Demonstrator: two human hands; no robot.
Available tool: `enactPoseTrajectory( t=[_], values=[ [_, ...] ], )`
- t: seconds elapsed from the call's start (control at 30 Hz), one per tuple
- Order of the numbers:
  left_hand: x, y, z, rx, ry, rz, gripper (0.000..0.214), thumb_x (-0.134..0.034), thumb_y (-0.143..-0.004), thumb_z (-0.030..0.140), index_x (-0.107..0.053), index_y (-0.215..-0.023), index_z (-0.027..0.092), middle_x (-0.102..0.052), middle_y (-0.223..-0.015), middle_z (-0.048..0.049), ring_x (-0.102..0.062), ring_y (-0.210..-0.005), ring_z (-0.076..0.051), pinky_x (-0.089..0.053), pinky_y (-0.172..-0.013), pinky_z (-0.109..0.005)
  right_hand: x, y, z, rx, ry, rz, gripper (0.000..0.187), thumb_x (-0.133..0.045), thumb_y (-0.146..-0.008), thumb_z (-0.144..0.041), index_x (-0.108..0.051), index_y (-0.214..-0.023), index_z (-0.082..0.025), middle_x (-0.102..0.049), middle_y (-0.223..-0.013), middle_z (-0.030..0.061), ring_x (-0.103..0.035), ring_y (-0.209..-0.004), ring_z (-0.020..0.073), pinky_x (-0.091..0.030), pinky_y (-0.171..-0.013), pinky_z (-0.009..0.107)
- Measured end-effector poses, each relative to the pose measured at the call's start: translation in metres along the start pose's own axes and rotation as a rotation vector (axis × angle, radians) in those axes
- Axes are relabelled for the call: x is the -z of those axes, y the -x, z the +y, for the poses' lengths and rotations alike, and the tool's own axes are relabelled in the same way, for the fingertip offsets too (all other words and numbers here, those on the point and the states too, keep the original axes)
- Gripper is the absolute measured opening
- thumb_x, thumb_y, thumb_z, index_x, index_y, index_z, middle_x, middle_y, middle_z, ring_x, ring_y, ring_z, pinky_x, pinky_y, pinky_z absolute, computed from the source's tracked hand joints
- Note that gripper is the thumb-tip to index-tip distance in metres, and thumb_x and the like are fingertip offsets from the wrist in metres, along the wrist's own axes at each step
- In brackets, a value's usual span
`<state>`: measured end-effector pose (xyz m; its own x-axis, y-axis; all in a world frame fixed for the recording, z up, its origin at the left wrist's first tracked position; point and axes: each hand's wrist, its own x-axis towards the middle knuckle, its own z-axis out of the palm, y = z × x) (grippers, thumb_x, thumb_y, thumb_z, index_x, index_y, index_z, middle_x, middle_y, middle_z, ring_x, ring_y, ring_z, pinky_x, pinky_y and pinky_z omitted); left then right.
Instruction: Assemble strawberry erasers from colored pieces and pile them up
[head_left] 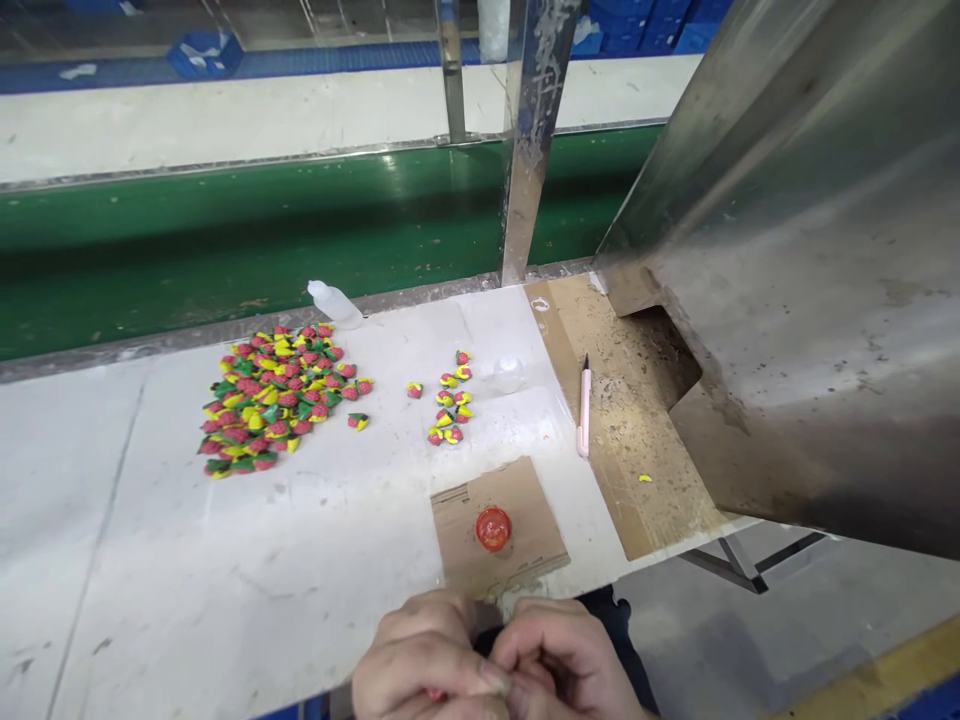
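Observation:
My left hand (427, 655) and my right hand (566, 660) meet at the bottom edge, in front of the table. Both are closed, their fingertips pinched together. A bit of red (435, 692) shows between the left fingers, mostly covered; whatever the right fingers grip is hidden. Just beyond the hands, a small red dish (493, 530) sits on a cardboard square (457, 545). Farther off lies a loose group of small raspberry-like pieces (445, 398) with yellow and green parts. A large pile of the same pieces (277, 390) spreads to the left.
A white squeeze bottle (335, 304) leans near the table's back edge. A clear container (508, 375) stands right of the small group. On a cardboard strip (622, 500) lie a pink pen-like tool (584, 410) and a yellow bit (645, 478). A metal panel (810, 300) bounds the right.

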<state>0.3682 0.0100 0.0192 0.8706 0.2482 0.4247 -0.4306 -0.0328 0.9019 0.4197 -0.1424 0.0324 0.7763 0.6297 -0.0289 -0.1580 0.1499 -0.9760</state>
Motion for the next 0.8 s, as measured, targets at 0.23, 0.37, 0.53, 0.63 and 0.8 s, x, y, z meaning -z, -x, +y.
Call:
enactPoseTrajectory(
  t=[0.23,0.37,0.53,0.63,0.8],
  values=[
    [-0.002,0.010,-0.006,-0.108,-0.105,-0.009,0.014,-0.068,-0.101,0.034,-0.075,-0.109,0.023,-0.067,-0.055,0.0025,-0.058,-0.038,-0.015,-0.055,-0.045,-0.026,-0.010,0.017,0.017,-0.276,-0.313,-0.005,0.050,-0.075,-0.090,-0.062,-0.052,-0.074,-0.020,-0.028,-0.056,-0.0101,-0.022,-0.046,0.0046,-0.021,-0.045,0.019],
    [-0.005,0.014,-0.009,-0.158,-0.195,0.020,0.013,-0.066,-0.102,0.033,-0.072,-0.109,0.024,-0.065,-0.057,0.0040,-0.053,-0.039,-0.013,-0.052,-0.045,-0.026,-0.010,0.023,0.019,-0.459,-0.332,-0.035,0.059,-0.075,-0.085,-0.073,-0.047,-0.078,-0.021,-0.036,-0.065,-0.0072,-0.030,-0.054,0.0071,-0.028,-0.052,0.021],
    [0.013,0.013,-0.002,0.114,-0.351,0.045,0.030,-0.055,-0.106,0.040,-0.076,-0.115,0.021,-0.067,-0.067,-0.0016,-0.067,-0.055,-0.016,-0.058,-0.053,-0.023,0.028,0.007,0.008,-0.155,0.289,0.012,0.042,-0.047,-0.109,-0.055,-0.058,-0.087,-0.020,-0.033,-0.060,-0.0080,-0.030,-0.049,0.0096,-0.029,-0.048,0.022],
    [0.030,0.011,0.003,0.387,-0.525,0.172,0.025,-0.060,-0.102,0.029,-0.077,-0.119,0.023,-0.079,-0.087,-0.0060,-0.078,-0.075,-0.019,-0.064,-0.066,-0.022,0.052,-0.013,0.002,0.079,0.845,0.012,0.028,-0.043,-0.112,-0.030,-0.063,-0.094,-0.020,-0.059,-0.073,0.0000,-0.055,-0.061,0.0141,-0.043,-0.060,0.026],
    [0.039,0.005,0.002,0.403,-0.550,0.138,0.007,-0.078,-0.087,0.022,-0.083,-0.091,0.024,-0.087,-0.083,-0.0039,-0.084,-0.072,-0.022,-0.068,-0.069,-0.024,0.059,-0.037,0.003,0.215,1.199,-0.164,0.028,-0.037,-0.113,-0.021,-0.062,-0.103,-0.019,-0.073,-0.088,0.0044,-0.070,-0.075,0.0179,-0.049,-0.066,0.028]
  ],
)
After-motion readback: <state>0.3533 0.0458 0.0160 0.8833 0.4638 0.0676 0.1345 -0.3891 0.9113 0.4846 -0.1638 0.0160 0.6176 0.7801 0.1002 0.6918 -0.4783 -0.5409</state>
